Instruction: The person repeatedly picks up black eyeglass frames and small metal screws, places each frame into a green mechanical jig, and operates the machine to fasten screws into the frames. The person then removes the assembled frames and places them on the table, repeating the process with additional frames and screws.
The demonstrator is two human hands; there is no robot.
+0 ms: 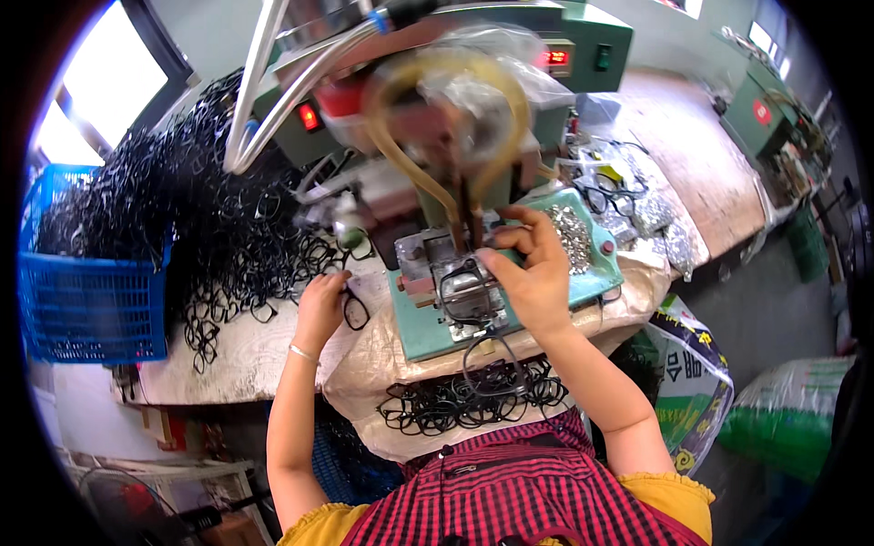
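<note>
My right hand (533,268) holds a black eyeglass frame (466,289) against the metal fixture (421,257) under the machine head (446,109), on the green machine base (414,323). My left hand (321,305) rests on the table to the left, fingers closed on another black eyeglass frame (353,308) at the edge of a big heap of black frames (218,218). A heap of small silver metal parts (574,235) lies on the green base just right of my right hand. Finished-looking black frames (455,400) are piled on the cloth in my lap.
A blue plastic basket (86,300) of black frames stands at the left. More frames and clear bags (628,196) lie on the bench at the right. A second green machine (769,114) is at the far right. Printed sacks (692,382) stand on the floor at my right.
</note>
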